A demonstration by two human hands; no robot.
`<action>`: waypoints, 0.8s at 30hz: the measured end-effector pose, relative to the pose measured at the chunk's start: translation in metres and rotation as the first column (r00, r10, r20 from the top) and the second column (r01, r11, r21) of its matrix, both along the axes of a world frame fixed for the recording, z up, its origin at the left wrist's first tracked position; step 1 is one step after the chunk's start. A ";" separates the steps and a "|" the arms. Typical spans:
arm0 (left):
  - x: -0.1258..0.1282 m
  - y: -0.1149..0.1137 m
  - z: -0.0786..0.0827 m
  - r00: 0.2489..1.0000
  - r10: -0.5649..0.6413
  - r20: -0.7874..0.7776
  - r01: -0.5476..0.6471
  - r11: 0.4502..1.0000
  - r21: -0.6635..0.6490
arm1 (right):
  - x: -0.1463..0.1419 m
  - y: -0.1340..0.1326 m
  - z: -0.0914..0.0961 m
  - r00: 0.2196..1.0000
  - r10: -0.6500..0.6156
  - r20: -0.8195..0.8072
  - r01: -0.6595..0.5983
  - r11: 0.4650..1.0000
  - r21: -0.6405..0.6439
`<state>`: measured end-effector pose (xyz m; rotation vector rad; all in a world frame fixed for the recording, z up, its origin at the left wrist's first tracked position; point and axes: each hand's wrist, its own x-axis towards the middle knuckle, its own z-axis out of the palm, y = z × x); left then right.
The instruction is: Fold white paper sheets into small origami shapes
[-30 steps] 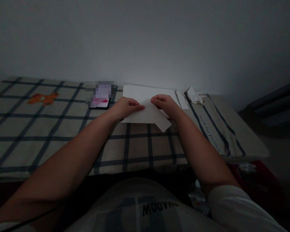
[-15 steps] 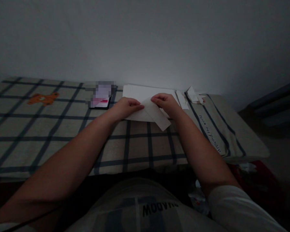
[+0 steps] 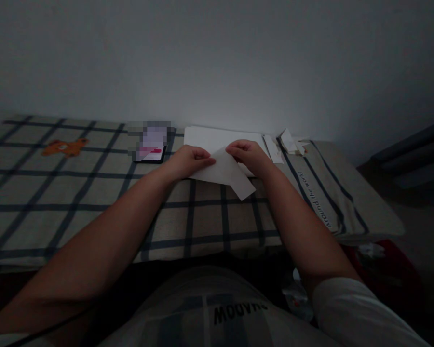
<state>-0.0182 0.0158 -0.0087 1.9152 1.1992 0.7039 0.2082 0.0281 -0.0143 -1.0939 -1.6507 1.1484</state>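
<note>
A sheet of white paper (image 3: 227,167) is pinched between my two hands, with a strip-like end pointing down toward me on the right. My left hand (image 3: 191,160) is closed on its left side, thumb and fingers together. On the upper right part of the same paper, my right hand (image 3: 249,153) pinches with thumb and forefinger. Behind and beneath lies a stack of white paper (image 3: 220,136) on the checked cloth. Where the held sheet ends and the stack begins is hard to see in the dim light.
Left of the stack lies a phone (image 3: 152,144) with a lit, partly blurred screen. An orange bear-shaped piece (image 3: 65,147) is farther left. Folded paper strips (image 3: 273,149) and crumpled paper scraps (image 3: 291,142) lie to the right. The wall (image 3: 217,62) rises behind the checked cloth (image 3: 94,193).
The strip-like end of the paper has tilted slightly lower and now shows more as one surface with the rest. Both hands keep nearly the same place and grip.
</note>
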 end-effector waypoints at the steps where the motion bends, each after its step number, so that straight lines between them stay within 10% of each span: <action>1: 0.000 0.000 0.000 1.000 -0.011 -0.005 0.011 1.000 0.002 | 0.000 0.000 0.000 1.000 0.007 -0.020 -0.008 1.000 -0.009; 24: 0.001 0.000 0.000 1.000 0.000 0.002 0.000 1.000 -0.016 | 0.004 0.005 -0.006 0.991 0.029 0.130 -0.030 1.000 0.007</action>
